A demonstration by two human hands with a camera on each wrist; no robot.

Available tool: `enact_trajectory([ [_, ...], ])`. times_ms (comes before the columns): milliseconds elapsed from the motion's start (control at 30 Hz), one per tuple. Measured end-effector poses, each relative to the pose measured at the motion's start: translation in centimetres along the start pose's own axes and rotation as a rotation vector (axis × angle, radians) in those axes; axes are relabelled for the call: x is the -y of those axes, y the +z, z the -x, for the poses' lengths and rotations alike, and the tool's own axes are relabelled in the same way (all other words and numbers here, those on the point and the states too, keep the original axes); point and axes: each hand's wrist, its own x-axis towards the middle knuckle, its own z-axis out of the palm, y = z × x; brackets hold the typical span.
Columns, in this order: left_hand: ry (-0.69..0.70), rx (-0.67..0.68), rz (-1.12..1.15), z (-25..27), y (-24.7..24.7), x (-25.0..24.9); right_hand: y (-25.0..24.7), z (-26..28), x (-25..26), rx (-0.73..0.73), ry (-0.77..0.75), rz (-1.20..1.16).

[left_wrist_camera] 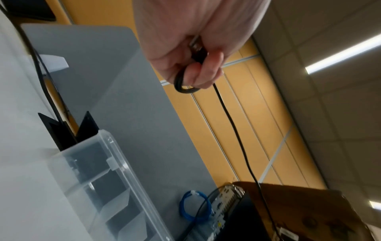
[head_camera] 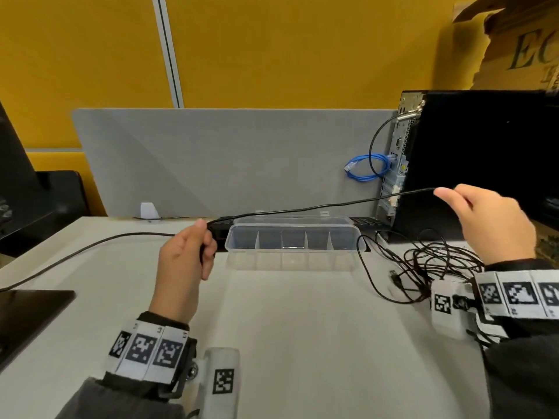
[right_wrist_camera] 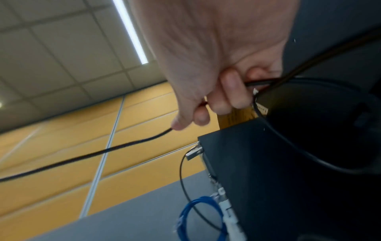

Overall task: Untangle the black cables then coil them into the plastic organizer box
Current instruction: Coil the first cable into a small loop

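Observation:
A thin black cable (head_camera: 317,208) stretches in the air between my two hands, above the clear plastic organizer box (head_camera: 290,258). My left hand (head_camera: 193,252) grips one end of it, with a small loop of cable (left_wrist_camera: 186,84) wound round the fingers and the plug inside the fist. My right hand (head_camera: 484,219) is raised at the right and pinches the same cable (right_wrist_camera: 123,146); further strands (right_wrist_camera: 288,78) run through its fingers. A tangled heap of black cables (head_camera: 423,267) lies on the table below the right hand. The box stands open, with several divided compartments.
A black computer tower (head_camera: 472,158) stands at the back right with a coiled blue network cable (head_camera: 366,167) beside it. A grey partition (head_camera: 227,161) closes the back of the white table (head_camera: 302,343). Another black cord (head_camera: 75,252) runs across the left; a dark flat object (head_camera: 27,316) lies at the left edge.

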Motion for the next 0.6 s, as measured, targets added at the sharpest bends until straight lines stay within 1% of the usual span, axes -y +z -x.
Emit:
enact_trajectory([
  [33, 0.001, 0.002, -0.015, 0.2, 0.3, 0.2, 0.3, 0.0, -0.3, 0.005, 0.037, 0.079],
  [100, -0.016, -0.004, -0.018, 0.3, 0.5, 0.5, 0.6, 0.1, -0.8, 0.065, 0.082, 0.195],
  [167, -0.064, -0.054, 0.008, 0.2, 0.2, 0.7, 0.7, 0.0, -1.2, 0.122, 0.122, 0.232],
  [200, -0.087, -0.071, 0.018, 0.1, 0.2, 0.8, 0.6, -0.1, -1.1, 0.169, 0.122, 0.205],
  [233, -0.100, -0.060, 0.026, 0.2, 0.2, 0.9, 0.3, -0.3, -0.6, 0.233, 0.091, 0.147],
  [267, -0.100, -0.021, 0.032, 0.4, 0.5, 0.9, 0.1, -0.4, 0.3, 0.312, 0.032, 0.071],
  [367, -0.080, 0.169, 0.011, 1.6, 2.2, 1.0, -0.2, 0.8, 5.5, 0.543, -0.253, -0.198],
  [433, -0.073, 0.286, -0.030, 2.5, 3.2, 1.0, 0.5, 3.0, 9.3, 0.758, -0.378, -0.284],
  [467, -0.073, 0.319, -0.027, 2.9, 3.5, 0.8, 1.3, 4.1, 10.6, 0.832, -0.437, -0.297],
  [500, -0.074, 0.336, -0.014, 3.1, 3.7, 0.7, 2.0, 5.0, 11.6, 0.856, -0.494, -0.325],
  [533, -0.077, 0.342, 0.004, 3.2, 3.8, 0.5, 2.6, 5.6, 12.2, 0.839, -0.510, -0.399],
  [600, -0.085, 0.357, 0.024, 3.3, 3.7, 0.3, 3.1, 5.9, 12.6, 0.756, -0.429, -0.625],
])
